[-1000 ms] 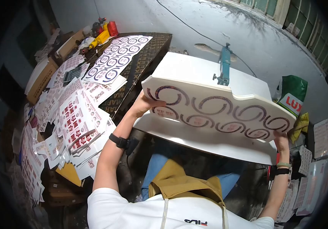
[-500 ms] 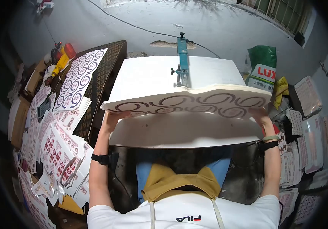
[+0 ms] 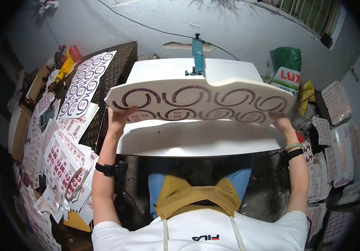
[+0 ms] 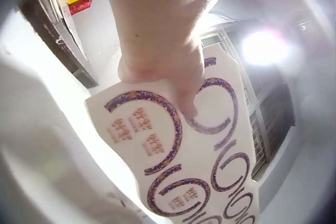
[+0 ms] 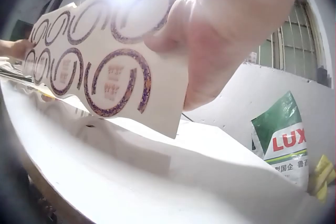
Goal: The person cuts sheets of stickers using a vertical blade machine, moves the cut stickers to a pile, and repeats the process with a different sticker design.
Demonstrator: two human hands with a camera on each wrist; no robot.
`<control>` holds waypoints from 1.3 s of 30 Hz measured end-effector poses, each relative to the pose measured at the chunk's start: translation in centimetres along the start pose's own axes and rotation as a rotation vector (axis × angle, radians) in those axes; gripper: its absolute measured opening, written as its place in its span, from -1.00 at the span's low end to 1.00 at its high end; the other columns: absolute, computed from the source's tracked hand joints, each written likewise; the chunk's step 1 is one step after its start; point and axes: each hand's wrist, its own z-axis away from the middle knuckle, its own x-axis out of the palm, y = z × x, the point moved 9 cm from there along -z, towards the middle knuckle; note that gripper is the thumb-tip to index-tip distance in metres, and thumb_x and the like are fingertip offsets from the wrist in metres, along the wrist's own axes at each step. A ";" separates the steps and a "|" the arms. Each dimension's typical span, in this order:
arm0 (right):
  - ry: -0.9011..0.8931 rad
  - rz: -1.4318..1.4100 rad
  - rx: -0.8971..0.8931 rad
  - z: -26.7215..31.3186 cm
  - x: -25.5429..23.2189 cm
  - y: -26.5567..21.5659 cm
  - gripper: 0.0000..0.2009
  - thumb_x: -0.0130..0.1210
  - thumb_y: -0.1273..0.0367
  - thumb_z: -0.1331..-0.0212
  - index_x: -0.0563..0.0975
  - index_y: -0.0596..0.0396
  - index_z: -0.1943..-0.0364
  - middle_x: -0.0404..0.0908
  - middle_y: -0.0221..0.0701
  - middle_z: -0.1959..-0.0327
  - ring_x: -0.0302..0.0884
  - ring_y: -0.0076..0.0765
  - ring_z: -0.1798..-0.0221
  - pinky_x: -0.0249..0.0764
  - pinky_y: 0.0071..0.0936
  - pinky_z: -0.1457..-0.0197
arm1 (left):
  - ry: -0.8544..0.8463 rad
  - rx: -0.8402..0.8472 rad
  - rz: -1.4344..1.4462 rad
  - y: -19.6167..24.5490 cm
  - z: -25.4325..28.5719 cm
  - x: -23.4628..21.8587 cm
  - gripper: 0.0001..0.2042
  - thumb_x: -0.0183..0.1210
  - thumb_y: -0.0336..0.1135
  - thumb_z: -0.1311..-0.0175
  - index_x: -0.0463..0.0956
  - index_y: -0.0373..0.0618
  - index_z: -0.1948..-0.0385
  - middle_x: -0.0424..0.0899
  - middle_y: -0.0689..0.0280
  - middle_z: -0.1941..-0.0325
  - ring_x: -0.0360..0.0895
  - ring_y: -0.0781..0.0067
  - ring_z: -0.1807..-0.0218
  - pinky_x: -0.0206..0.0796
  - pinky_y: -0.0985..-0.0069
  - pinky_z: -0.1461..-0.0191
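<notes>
Left hand (image 3: 119, 118) and right hand (image 3: 279, 122) grip a sticker stack (image 3: 196, 102) by its ends; behind, a green bag (image 3: 288, 71) reads "LUX".

A whitewashed wall (image 3: 238, 25) fills the top of the frame, a cable (image 3: 146, 26) running across it. A barred window (image 3: 309, 12) sits upper right. A dark bench (image 3: 113, 75) stands at left, a green sack (image 3: 287, 71) at right.
</notes>
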 end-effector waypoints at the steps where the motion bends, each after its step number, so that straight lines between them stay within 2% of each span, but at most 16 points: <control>1: 0.043 0.045 0.040 0.0 -0.4 0.2 -0.47 0.26 0.49 -0.05 0.38 0.18 -0.17 0.49 -0.34 -0.09 0.43 -0.34 -0.10 0.38 -0.33 -0.15 | -0.001 0.043 -0.008 1.5 -0.4 0.2 -0.68 0.31 -0.67 0.02 0.61 -0.21 0.17 0.69 0.33 0.19 0.60 0.53 0.18 0.44 0.55 0.07; 4: -0.195 0.015 -0.094 0.0 -2.0 -6.7 -0.35 0.27 0.39 -0.07 0.26 0.15 -0.28 0.47 -0.28 -0.13 0.42 -0.36 -0.15 0.40 -0.43 -0.13 | -0.041 0.048 -0.201 7.8 -2.6 1.7 -0.63 0.30 -0.62 0.03 0.54 -0.26 0.10 0.67 0.27 0.18 0.61 0.48 0.17 0.49 0.49 0.08; 6: -0.057 0.013 -0.563 3.3 1.1 -19.8 -0.14 0.27 0.11 -0.09 0.05 0.12 -0.41 0.28 -0.12 -0.32 0.28 -0.24 -0.34 0.27 -0.32 -0.32 | -0.081 0.055 -0.309 12.7 -4.4 4.0 -0.65 0.32 -0.58 0.03 0.55 -0.29 0.12 0.68 0.24 0.23 0.62 0.47 0.23 0.52 0.49 0.16; 8: -0.003 0.451 -0.924 8.4 8.8 -30.1 -0.08 0.26 -0.10 0.00 0.15 0.07 -0.39 0.29 -0.13 -0.33 0.23 -0.14 -0.39 0.10 -0.12 -0.43 | -0.213 0.121 -0.393 16.8 -5.9 7.3 -0.69 0.34 -0.53 0.03 0.57 -0.31 0.17 0.70 0.22 0.27 0.64 0.46 0.29 0.53 0.49 0.19; 10: -0.011 0.747 -1.304 13.0 16.7 -36.8 -0.09 0.40 0.00 0.15 0.27 0.04 -0.33 0.42 -0.18 -0.25 0.35 -0.21 -0.32 0.19 -0.21 -0.40 | -0.336 0.271 -0.459 20.1 -7.1 11.2 -0.76 0.35 -0.47 0.02 0.63 -0.30 0.27 0.71 0.20 0.32 0.66 0.45 0.33 0.53 0.47 0.21; 12: 0.110 1.114 -1.709 17.3 24.0 -39.2 -0.26 0.24 -0.03 -0.07 0.31 0.02 -0.30 0.45 -0.24 -0.22 0.40 -0.20 -0.27 0.29 -0.21 -0.35 | -0.368 0.383 -0.507 22.6 -7.9 14.6 -0.80 0.35 -0.43 0.01 0.66 -0.28 0.33 0.72 0.18 0.36 0.67 0.43 0.35 0.53 0.46 0.22; 13: 0.067 1.247 -1.794 18.9 27.6 -39.9 -0.24 0.49 0.25 0.32 0.45 0.15 -0.12 0.58 -0.13 -0.03 0.58 -0.16 -0.08 0.49 -0.36 -0.12 | -0.375 0.412 -0.587 23.4 -8.1 16.1 -0.80 0.37 -0.41 0.02 0.67 -0.26 0.34 0.72 0.19 0.38 0.67 0.43 0.38 0.53 0.47 0.25; 20: -0.187 1.828 -0.911 15.0 34.1 -43.2 -0.74 0.15 0.49 0.01 0.63 0.19 0.17 0.67 -0.13 0.27 0.66 -0.12 0.22 0.61 -0.36 0.17 | -0.285 0.591 -0.906 28.3 -7.6 20.9 -0.68 0.41 -0.25 0.07 0.65 -0.26 0.31 0.71 0.22 0.47 0.67 0.49 0.44 0.53 0.52 0.26; 23: -0.040 1.760 -1.272 15.9 34.3 -44.7 -0.77 0.16 0.43 -0.01 0.64 0.22 0.23 0.67 -0.14 0.36 0.63 -0.24 0.34 0.58 -0.40 0.21 | -0.108 0.661 -1.000 30.6 -7.2 20.1 -0.57 0.45 -0.19 0.12 0.60 -0.30 0.25 0.69 0.20 0.39 0.66 0.40 0.37 0.51 0.49 0.17; 25: 0.037 1.700 -1.199 14.6 33.2 -47.0 -0.77 0.17 0.44 0.00 0.64 0.22 0.23 0.67 -0.15 0.36 0.62 -0.26 0.35 0.57 -0.40 0.22 | 0.019 0.636 -1.068 31.3 -7.1 18.3 -0.45 0.49 -0.13 0.17 0.56 -0.32 0.16 0.69 0.15 0.25 0.66 0.34 0.24 0.49 0.47 0.06; 27: 0.180 1.567 -1.024 14.8 30.9 -49.5 -0.78 0.17 0.45 0.01 0.63 0.21 0.23 0.67 -0.20 0.35 0.61 -0.30 0.34 0.55 -0.42 0.22 | 0.316 1.382 -0.796 34.0 -1.7 14.4 -0.10 0.56 -0.07 0.33 0.32 -0.31 -0.14 0.46 0.04 -0.16 0.45 0.20 -0.15 0.29 0.32 -0.26; 28: 0.242 1.505 -0.923 15.5 29.4 -50.5 -0.77 0.18 0.46 0.00 0.63 0.20 0.22 0.67 -0.22 0.34 0.61 -0.32 0.32 0.55 -0.43 0.21 | 0.306 1.221 -0.762 31.4 -2.3 12.1 0.06 0.59 -0.06 0.41 0.14 -0.25 -0.25 0.26 0.03 -0.29 0.29 0.15 -0.27 0.16 0.24 -0.34; 31: 0.423 1.286 -1.325 18.4 23.8 -51.7 -0.74 0.21 0.41 -0.02 0.62 0.16 0.17 0.68 -0.28 0.30 0.61 -0.35 0.29 0.54 -0.45 0.15 | 0.065 0.669 -0.656 19.4 -1.1 8.7 0.28 0.61 -0.18 0.41 -0.21 -0.13 -0.41 0.05 -0.02 -0.41 0.02 0.01 -0.46 0.03 0.18 -0.43; 33: 0.117 0.716 -0.929 13.1 17.3 -53.2 -0.64 0.26 0.28 -0.02 0.62 0.09 0.07 0.69 -0.29 0.31 0.60 -0.30 0.28 0.51 -0.32 0.02 | -0.012 0.291 -0.581 9.5 -0.4 6.0 0.29 0.59 -0.28 0.34 -0.32 -0.08 -0.43 0.10 -0.05 -0.37 0.04 0.03 -0.45 0.02 0.19 -0.45; 35: -0.074 0.793 -0.799 8.3 10.4 -51.6 -0.41 0.26 0.17 -0.13 0.37 0.09 -0.23 0.54 -0.33 -0.10 0.53 -0.36 -0.11 0.43 -0.37 -0.22 | -0.037 -0.020 0.136 4.2 0.7 5.3 0.14 0.50 -0.40 0.15 -0.27 -0.05 -0.42 0.10 -0.01 -0.38 0.14 0.05 -0.41 0.14 0.23 -0.40; 39: 0.105 0.306 -0.760 5.7 2.4 -42.8 -0.50 0.31 0.24 -0.08 0.47 0.21 -0.07 0.61 -0.38 0.03 0.55 -0.51 0.01 0.49 -0.50 -0.08 | 0.011 0.041 0.690 -1.1 -2.1 3.8 -0.30 0.29 -0.56 -0.08 0.11 -0.16 -0.27 0.36 0.13 -0.25 0.38 0.35 -0.23 0.34 0.41 -0.20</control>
